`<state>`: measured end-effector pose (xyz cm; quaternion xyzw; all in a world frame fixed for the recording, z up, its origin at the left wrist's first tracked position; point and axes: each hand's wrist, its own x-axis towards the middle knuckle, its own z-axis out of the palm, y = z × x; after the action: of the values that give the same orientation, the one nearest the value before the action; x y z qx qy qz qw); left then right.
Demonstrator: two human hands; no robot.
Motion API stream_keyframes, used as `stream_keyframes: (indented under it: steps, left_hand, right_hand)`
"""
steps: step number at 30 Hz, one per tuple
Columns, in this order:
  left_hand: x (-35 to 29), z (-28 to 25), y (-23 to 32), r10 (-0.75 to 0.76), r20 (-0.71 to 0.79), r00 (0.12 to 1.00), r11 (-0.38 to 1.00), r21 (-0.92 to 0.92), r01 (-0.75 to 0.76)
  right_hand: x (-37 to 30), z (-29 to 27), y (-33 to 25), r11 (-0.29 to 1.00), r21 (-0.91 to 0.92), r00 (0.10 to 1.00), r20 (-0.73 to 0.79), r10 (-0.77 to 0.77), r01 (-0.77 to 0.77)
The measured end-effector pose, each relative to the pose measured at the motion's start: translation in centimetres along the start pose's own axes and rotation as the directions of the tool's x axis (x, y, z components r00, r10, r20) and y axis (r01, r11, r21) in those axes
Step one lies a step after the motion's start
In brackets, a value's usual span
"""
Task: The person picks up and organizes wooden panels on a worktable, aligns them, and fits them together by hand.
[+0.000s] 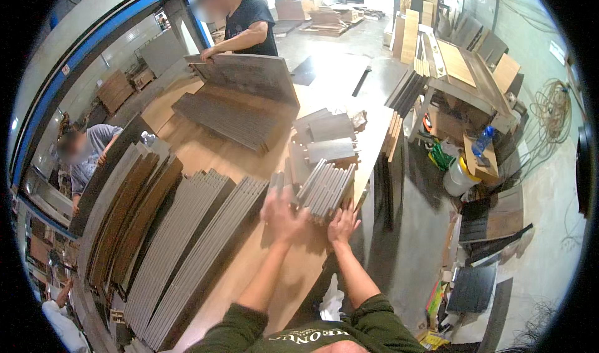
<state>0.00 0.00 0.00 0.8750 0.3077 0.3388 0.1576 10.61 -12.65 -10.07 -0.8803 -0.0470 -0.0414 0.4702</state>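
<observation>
My right hand (342, 224) rests against the near right corner of a stack of short grey slats (327, 188), its fingers stretched along the side. To the left of that stack is my left hand (284, 217), smeared by motion, so its fingers cannot be made out. It is close to a grey piece beside the slats, though I cannot tell whether it touches. Just beyond the slats lie more short grey boards (331, 149) in loose piles. All of these sit on a light wooden table (232, 290).
Long grey strips (181, 228) and brown strips (128, 216) stand in rows at the left. Across the table a person (249, 32) holds up a large grey panel (249, 78); another person (93, 150) works at far left. A white bucket (460, 177) and a machine table (458, 66) are at right.
</observation>
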Motion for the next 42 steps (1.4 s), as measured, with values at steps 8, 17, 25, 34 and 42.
stream_keyframes:
  steps: [8,17,25,34,42]
  left_hand:
    - [1.9,3.5,-1.7,-0.096,0.069,0.993,0.960,-0.256,0.111]
    - [9.2,6.7,-5.1,0.206,0.093,0.974,0.978,-0.047,-0.202]
    - [2.3,0.3,-3.5,0.167,0.140,0.976,0.986,-0.015,-0.167]
    - [-30.3,-19.8,-11.8,-0.383,0.076,0.921,0.880,0.334,0.339]
    - [-42.4,-38.7,-15.6,-0.614,-0.571,0.545,0.580,0.141,0.802]
  right_hand:
    - [1.4,-1.4,-2.1,0.914,-0.403,0.987,0.157,0.032,0.034]
    - [4.5,4.7,-3.9,0.828,-0.477,0.929,0.344,-0.135,0.297]
    - [12.5,9.4,4.1,0.420,-0.806,0.530,-0.160,-0.833,0.416]
    - [-14.0,2.6,-7.7,0.552,-0.096,0.535,0.424,-0.730,0.828]
    - [-23.0,1.4,-8.0,0.491,-0.245,0.541,0.512,-0.667,0.836]
